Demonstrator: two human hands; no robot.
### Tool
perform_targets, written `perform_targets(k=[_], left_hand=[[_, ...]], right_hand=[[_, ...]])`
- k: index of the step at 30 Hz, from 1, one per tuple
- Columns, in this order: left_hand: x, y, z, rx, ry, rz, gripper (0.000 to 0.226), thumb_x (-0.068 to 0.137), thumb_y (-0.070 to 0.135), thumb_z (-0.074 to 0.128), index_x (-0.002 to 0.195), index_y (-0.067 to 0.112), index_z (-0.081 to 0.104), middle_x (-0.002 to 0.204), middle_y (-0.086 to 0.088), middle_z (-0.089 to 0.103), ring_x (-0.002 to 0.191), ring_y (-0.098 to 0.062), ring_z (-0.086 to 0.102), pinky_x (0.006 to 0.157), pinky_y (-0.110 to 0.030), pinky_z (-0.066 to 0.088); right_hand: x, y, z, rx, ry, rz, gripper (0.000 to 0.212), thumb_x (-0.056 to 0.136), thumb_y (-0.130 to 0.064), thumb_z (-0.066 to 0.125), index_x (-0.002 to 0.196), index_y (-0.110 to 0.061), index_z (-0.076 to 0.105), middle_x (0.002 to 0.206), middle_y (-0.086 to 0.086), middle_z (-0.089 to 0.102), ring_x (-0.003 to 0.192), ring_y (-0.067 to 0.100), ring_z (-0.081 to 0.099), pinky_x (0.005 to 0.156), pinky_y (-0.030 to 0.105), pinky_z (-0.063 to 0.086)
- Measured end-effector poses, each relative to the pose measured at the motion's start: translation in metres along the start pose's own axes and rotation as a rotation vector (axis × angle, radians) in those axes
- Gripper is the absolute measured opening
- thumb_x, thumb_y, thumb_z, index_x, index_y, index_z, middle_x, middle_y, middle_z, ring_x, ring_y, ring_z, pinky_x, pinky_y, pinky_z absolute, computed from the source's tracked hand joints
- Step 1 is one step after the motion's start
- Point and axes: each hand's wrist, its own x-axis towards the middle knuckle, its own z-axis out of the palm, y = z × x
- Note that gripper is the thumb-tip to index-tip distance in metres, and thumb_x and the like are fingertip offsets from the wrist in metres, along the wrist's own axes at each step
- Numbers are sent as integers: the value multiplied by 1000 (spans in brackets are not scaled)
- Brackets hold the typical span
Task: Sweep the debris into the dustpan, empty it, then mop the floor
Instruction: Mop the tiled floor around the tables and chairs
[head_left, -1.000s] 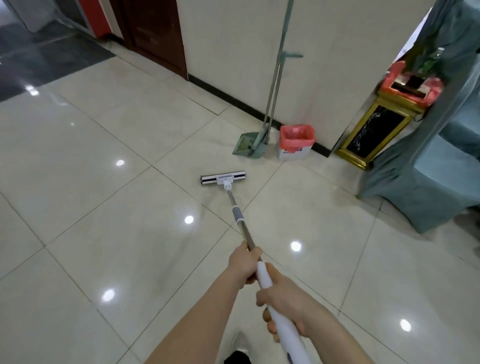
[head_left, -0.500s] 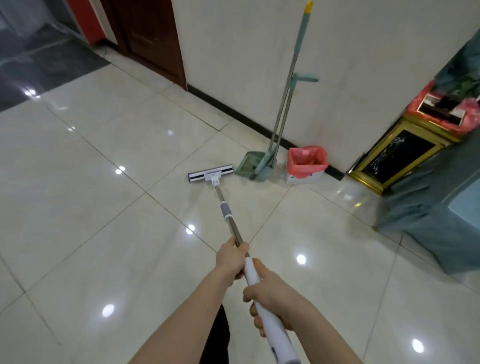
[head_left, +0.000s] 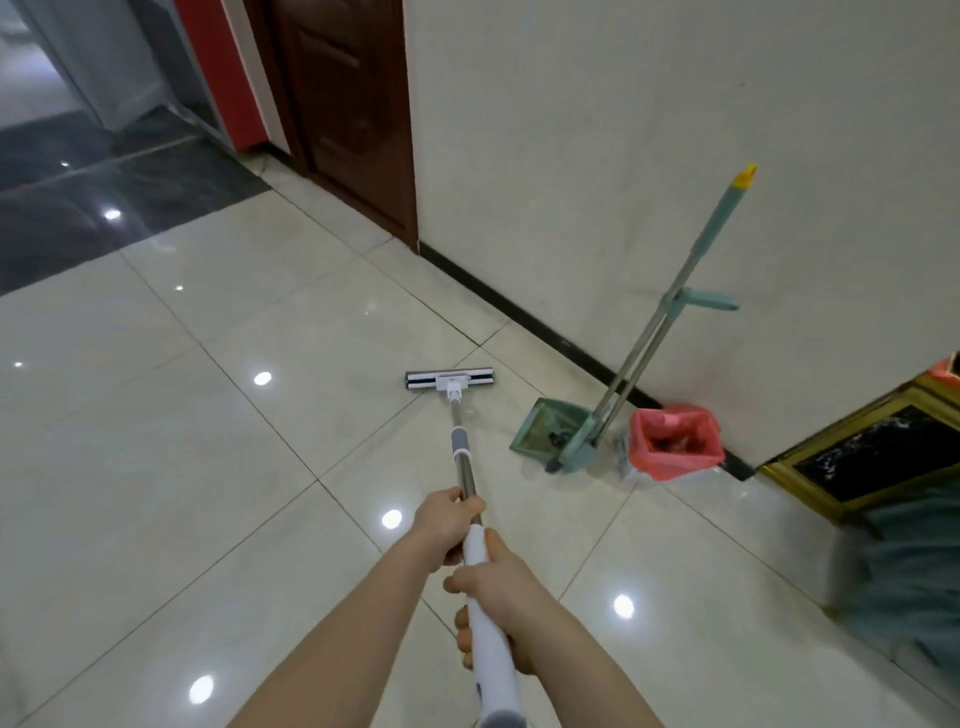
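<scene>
Here, the mop (head_left: 459, 447) is gripped by both hands: left hand (head_left: 448, 522) ahead, right hand (head_left: 494, 597) behind. Its head (head_left: 449, 380) lies flat on the floor (head_left: 156, 467). The dustpan (head_left: 548, 434) and lined bin (head_left: 674, 441) stand at the wall (head_left: 623, 156). No writing is legible.

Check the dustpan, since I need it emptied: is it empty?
Not quite: the dustpan, parked by the wall, shows a few dark bits inside.

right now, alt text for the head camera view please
Both hands, left hand ahead of right hand, grip a white-handled flat mop whose head rests on glossy cream floor tiles. To its right, a green dustpan and long-handled broom lean against the wall beside a small pink-lined bin.
</scene>
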Motion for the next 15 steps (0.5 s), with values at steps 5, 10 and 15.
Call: perform_targets(k=[5,10,15], left_hand=[[66,49,-32,-26,-25,0,19,87,23,58,72,14,51,69,-6,55,56,-20,48,39,-19,36],[140,99,-65,3,-63,-4,12,89,26,55,88,13,56,79,-6,58,62,-20,52,41,-22,39],[208,152,-110,91,-66,3,24,90,29,54,108,15,59,89,-7,63,65,-16,56,37,-20,39]], right_hand=[[54,-74,-1,-62,20,16,42,89,0,46,123,-25,46,65,9,48,39,19,46,41,24,42],[112,-144,-2,-80,7,23,42,90,-2,47,125,-25,45,67,11,45,40,19,44,41,23,41],[171,-217,13,-61,32,7,39,91,-1,49,119,-28,45,71,12,48,39,20,46,43,25,43]])
